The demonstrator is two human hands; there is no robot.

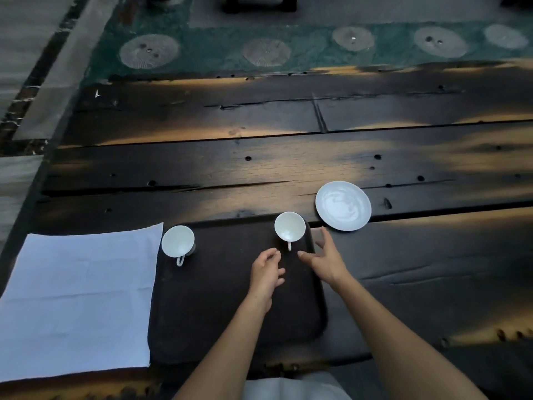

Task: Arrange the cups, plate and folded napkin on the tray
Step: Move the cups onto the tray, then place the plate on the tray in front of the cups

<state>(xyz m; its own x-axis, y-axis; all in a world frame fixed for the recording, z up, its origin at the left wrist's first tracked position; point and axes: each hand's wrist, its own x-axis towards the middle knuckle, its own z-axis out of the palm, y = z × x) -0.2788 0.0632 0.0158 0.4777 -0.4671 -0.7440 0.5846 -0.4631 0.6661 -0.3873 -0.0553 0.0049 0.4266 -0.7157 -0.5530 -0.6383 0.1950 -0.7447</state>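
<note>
Here, left hand (266, 269) and right hand (323, 258) hover loose, empty, near a glossy round cup (290, 228) on the dark tray (216, 301).

No text can be read: left cup (177, 241) at eleven o'clock, right cup (289, 227) at twelve, plate (343, 205) at one, napkin (78, 298) at nine, tray (216, 313) — all plain.

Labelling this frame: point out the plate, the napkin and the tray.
plate (343, 205), head view, centre of the dish.
napkin (78, 301), head view, middle of the cloth.
tray (202, 301), head view, bare floor near front.
</note>
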